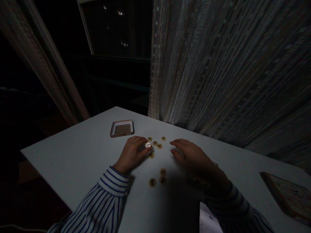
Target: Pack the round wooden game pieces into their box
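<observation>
Between the thumb and fingertips of my left hand [133,151] is a small round game piece [148,145], its pale marked face brightly lit. Just to the right of it lie several like yellowish pieces with dark marks: one piece [163,138] at the back, another piece [159,146] touching its neighbour, and a piece [151,155] beneath my left fingertips. Nearer to me are a few more, among them a game piece [152,183] at the front. My right hand [190,156] hovers right of the group, thumb and fingers apart, holding nothing. Dim round shapes show partly under its wrist.
A shallow rectangular tin tray [122,121] stands at the back left of the white table [73,152]. A framed or boxed picture [289,194] lies at the right edge. A lit screen [209,220] shows near my right sleeve. String curtains [206,64] hang behind the table.
</observation>
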`<state>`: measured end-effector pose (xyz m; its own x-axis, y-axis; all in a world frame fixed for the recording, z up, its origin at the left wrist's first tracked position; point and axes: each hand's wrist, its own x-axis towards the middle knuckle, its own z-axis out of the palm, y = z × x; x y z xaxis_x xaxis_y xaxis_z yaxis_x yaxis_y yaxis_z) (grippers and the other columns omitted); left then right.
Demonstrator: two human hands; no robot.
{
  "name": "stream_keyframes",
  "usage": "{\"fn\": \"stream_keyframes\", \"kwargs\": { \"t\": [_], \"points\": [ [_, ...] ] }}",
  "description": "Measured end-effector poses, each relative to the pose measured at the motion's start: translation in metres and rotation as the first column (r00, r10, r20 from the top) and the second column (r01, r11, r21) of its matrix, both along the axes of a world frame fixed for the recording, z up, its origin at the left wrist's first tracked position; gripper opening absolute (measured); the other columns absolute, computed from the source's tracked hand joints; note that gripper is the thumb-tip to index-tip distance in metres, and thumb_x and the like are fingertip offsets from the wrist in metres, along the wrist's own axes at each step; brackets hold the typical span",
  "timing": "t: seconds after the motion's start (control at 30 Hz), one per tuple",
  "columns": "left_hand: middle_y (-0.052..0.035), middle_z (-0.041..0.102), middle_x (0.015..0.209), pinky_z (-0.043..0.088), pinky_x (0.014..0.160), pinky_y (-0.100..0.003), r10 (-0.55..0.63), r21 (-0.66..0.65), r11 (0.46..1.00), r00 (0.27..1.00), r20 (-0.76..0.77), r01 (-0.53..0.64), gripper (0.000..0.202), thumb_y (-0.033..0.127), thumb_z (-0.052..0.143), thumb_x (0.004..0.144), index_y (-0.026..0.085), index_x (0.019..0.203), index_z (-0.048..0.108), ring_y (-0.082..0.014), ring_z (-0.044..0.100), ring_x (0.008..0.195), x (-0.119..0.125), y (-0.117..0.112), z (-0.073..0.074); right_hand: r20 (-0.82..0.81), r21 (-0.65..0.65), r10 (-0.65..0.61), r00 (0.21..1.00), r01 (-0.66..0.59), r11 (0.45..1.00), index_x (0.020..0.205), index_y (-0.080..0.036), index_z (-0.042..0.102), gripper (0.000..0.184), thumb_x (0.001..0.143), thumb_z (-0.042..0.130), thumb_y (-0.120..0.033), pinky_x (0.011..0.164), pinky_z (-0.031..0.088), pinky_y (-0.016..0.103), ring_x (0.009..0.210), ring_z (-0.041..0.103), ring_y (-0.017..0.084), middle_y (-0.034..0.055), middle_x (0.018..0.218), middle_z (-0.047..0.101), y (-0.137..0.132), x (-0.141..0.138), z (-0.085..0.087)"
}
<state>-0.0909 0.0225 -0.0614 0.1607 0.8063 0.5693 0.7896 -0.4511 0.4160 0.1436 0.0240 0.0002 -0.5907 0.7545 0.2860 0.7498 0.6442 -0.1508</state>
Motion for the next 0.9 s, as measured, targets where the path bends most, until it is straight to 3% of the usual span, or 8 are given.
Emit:
{"fn": "stream_keyframes", "kwargs": {
  "t": [0.9],
  "points": [
    [-0.0079,0.067,0.091,0.044,0.08,-0.037,-0.13,0.2,0.972,0.992,0.008,0.126,0.022,0.03,0.064,0.078,0.017,0.096,0.064,-0.0211,0.059,0.088,0.022,-0.009,0.001,-0.023,0.01,-0.01,1.0,0.01,1.0,0.112,-0.013,0.06,0.032,0.088,0.044,-0.025,0.091,0.045,0.039,0.104,0.058,0.023,0.0115,0.114,0.063,-0.012,0.013,0.008]
  ]
}}
